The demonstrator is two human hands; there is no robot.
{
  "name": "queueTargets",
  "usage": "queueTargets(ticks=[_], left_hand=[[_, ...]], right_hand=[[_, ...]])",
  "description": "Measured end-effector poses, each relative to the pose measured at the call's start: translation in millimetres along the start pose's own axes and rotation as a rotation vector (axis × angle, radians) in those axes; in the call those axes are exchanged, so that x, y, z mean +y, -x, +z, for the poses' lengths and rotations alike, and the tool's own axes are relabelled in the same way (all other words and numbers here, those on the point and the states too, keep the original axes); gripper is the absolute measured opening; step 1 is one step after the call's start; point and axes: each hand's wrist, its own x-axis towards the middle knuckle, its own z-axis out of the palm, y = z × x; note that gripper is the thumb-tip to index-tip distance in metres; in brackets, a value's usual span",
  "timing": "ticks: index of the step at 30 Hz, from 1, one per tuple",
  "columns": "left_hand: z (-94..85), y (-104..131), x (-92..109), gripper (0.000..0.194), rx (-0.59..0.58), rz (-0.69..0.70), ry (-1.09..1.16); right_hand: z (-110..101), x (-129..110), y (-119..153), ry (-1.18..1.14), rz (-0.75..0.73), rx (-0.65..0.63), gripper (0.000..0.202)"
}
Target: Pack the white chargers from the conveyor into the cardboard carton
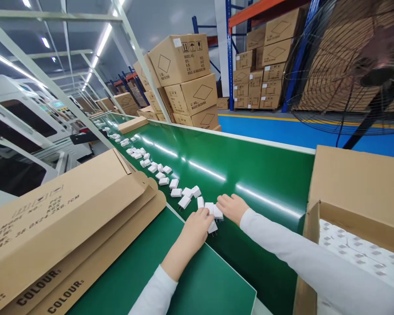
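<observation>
nearby, cartons (68, 218) and an open box (354, 179) crowd the green belt (249, 162), left and right fingers (202, 214) (228, 201) half-curled at plugs (184, 201), grip unclear.

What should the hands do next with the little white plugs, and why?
Probably draw both hands together around the nearest white plug adapters. They sit bunched on the green conveyor belt, with the left hand and right hand on either side, so a gentle squeeze might gather them for an easier grip.
</observation>
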Motion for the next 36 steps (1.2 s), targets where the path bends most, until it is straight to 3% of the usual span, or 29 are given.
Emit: queueTargets(ticks=[3,9,11,16,23,27,30,36], left_hand=[[-4.1,0.4,-3.2,0.045,-0.038,0.08,0.045],[-12.3,-1.0,6.6,0.034,-0.091,-0.117,0.068],[-10.0,-7.0,13.2,0.034,-0.076,-0.121,0.036],[2.0,-21.9,36.1,0.027,-0.06,0.035,-0.019],[10.8,-29.0,55.6,0.027,-0.157,0.23,-0.145],[3.3,-28.2,50.4,0.021,-0.155,0.263,-0.005],[-1.0,-26.0,50.3,0.018,-0.118,0.198,0.154],[14.1,-44.0,85.2,0.027,-0.058,-0.001,0.634]], right_hand=[[14.8,-1.2,-14.2,-0.027,-0.139,-0.03,0.018],[32.5,7.0,-16.4,-0.027,-0.238,-0.063,0.018],[33.5,4.6,-14.3,-0.033,-0.237,-0.08,0.015],[29.9,2.8,-2.1,-0.091,-0.12,-0.121,0.019],[9.9,46.2,54.1,-0.161,0.192,-0.23,0.031],[-0.6,54.3,88.0,-0.253,0.331,-0.266,0.041],[-2.4,50.7,102.0,-0.342,0.364,-0.26,0.044],[7.0,42.4,110.3,-0.431,0.371,-0.269,0.038]])
